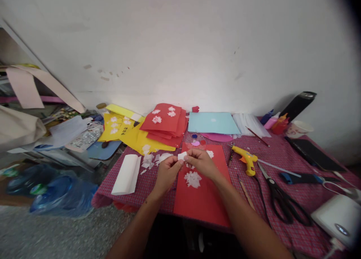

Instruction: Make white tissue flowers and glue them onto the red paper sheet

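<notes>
Pinching a white paper scrap (182,156) over a red sheet (203,210)
Left hand (167,173) and right hand (202,163) both grip it; a ruffled white flower (193,179) lies on the sheet.

Single head-worn view, looked forward and down from above the near side of the desk (282,153), hands (201,162) fairly close below centre, wall (180,44) filled the top, floor (70,236) showed lower left.
</notes>
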A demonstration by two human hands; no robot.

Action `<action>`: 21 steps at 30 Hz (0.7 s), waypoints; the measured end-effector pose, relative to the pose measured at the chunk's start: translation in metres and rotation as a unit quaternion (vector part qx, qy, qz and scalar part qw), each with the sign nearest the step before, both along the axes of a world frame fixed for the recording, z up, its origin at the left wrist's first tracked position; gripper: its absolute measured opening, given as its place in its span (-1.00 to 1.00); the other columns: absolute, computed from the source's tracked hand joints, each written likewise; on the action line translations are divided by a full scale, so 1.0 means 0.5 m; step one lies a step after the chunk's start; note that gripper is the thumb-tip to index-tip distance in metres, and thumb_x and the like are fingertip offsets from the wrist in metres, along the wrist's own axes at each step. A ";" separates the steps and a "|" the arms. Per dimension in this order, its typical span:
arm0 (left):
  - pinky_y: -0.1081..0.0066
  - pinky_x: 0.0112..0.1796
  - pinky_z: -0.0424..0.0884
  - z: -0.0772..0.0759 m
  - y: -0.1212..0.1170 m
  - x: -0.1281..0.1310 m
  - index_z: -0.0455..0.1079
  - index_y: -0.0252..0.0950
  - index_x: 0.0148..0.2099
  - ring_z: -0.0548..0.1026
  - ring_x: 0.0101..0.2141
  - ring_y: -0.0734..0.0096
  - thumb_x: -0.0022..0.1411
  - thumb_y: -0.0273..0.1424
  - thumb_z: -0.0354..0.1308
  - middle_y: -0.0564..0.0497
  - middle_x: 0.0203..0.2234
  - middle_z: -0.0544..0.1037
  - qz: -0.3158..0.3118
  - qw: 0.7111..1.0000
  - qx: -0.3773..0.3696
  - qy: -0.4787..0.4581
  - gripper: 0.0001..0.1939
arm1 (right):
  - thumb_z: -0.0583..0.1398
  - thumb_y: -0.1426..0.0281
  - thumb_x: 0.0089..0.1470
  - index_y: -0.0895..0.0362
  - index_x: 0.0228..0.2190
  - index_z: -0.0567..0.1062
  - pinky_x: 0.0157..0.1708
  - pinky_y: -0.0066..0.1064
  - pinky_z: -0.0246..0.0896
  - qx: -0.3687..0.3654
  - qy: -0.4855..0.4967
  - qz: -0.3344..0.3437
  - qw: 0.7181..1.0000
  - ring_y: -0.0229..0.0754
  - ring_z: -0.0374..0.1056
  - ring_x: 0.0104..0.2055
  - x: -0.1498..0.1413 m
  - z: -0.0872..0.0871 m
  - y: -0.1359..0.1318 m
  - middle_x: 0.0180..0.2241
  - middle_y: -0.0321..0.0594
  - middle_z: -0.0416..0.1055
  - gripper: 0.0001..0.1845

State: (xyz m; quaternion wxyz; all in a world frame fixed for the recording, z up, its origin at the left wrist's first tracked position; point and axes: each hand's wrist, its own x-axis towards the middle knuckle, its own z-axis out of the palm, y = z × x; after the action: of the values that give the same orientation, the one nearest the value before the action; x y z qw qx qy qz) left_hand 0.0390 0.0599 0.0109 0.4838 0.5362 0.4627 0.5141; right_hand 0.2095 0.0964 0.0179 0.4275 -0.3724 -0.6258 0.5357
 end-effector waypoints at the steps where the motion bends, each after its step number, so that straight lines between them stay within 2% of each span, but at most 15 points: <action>1: 0.48 -0.39 0.22 0.000 0.000 0.000 0.44 -0.31 -0.38 0.31 -0.47 0.48 0.22 -0.29 0.21 0.11 -0.54 0.41 -0.002 1.000 -0.003 -0.004 -0.80 | 0.26 0.23 0.11 0.13 -0.49 0.44 -0.51 -0.44 0.07 -0.005 0.005 0.003 1.000 -0.30 0.21 -0.54 0.000 0.000 0.000 -0.57 -0.37 0.34 -0.75; 5: 0.49 -0.39 0.22 0.002 -0.002 0.001 0.47 -0.32 -0.36 0.31 -0.47 0.50 0.19 -0.31 0.25 0.11 -0.54 0.42 0.000 1.000 -0.014 -0.026 -0.83 | 0.28 0.23 0.07 0.14 -0.43 0.48 -0.50 -0.44 0.08 -0.007 0.011 0.021 1.000 -0.30 0.22 -0.54 0.000 0.006 -0.002 -0.55 -0.37 0.35 -0.78; 10: 0.50 -0.39 0.25 0.008 -0.006 0.005 0.47 -0.32 -0.35 0.34 -0.47 0.52 0.14 -0.31 0.30 0.11 -0.52 0.45 0.002 0.998 -0.024 -0.056 -0.83 | 0.27 0.22 0.09 0.14 -0.52 0.45 -0.52 -0.45 0.05 -0.007 -0.010 0.006 1.000 -0.31 0.20 -0.55 0.000 0.013 -0.006 -0.59 -0.37 0.32 -0.72; 15: 0.49 -0.31 0.34 0.014 -0.004 0.011 0.46 -0.29 -0.16 0.43 -0.39 0.50 0.11 -0.30 0.35 0.07 -0.37 0.54 0.016 0.994 -0.018 -0.107 -0.73 | 0.27 0.19 0.11 0.15 -0.52 0.46 -0.53 -0.46 0.07 -0.011 -0.024 0.006 1.000 -0.31 0.21 -0.56 0.000 0.008 -0.005 -0.58 -0.36 0.34 -0.69; 21: 0.49 -0.39 0.30 -0.001 0.007 0.011 0.47 -0.31 -0.31 0.38 -0.47 0.50 0.16 -0.20 0.31 0.09 -0.50 0.48 0.023 0.992 -0.039 -0.115 -0.74 | 0.24 0.07 0.16 0.13 -0.53 0.43 -0.55 -0.46 0.09 -0.002 -0.050 0.021 0.999 -0.29 0.25 -0.56 0.002 0.007 -0.005 -0.60 -0.34 0.36 -0.58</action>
State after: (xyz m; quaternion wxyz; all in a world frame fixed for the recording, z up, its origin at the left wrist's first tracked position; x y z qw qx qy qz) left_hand 0.0443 0.0636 0.0105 0.5425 0.4433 0.4359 0.5649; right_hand 0.2103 0.0940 0.0215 0.3840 -0.3862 -0.6530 0.5264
